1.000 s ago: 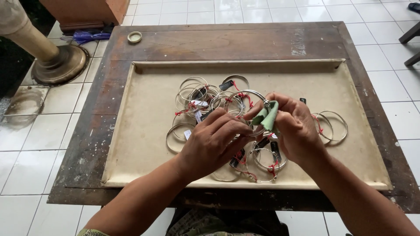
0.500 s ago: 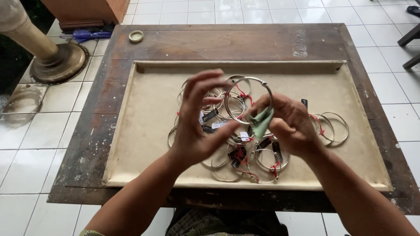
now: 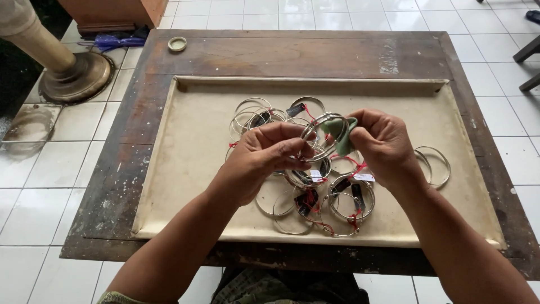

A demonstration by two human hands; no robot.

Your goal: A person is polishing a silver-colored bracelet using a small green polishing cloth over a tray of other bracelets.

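The left hand (image 3: 264,155) pinches a silver bangle (image 3: 323,132) by its rim, fingers closed on it, and holds it up above the tray so that its open ring faces the other hand. The right hand (image 3: 382,146) is closed around a small green cloth (image 3: 339,135) and presses it against the far side of the same bangle; this looks like a grip for wiping the metal, one hand steadying the ring while the other works the cloth over it. The two hands are close together, joined through the bangle, above the middle of a shallow cream tray (image 3: 185,146).

Under and behind the hands lies a loose heap of more bangles (image 3: 315,191), many tied with red thread and small tags, some overlapping. Two plain bangles (image 3: 433,166) lie apart to the right, partly hidden by the right wrist. The tray rests on a worn wooden table (image 3: 281,53), which stands on white floor tiles. A small round lid (image 3: 177,44) sits near the table's far left corner, and a brass-coloured round base (image 3: 76,76) with a pale post stands on the floor to the left.
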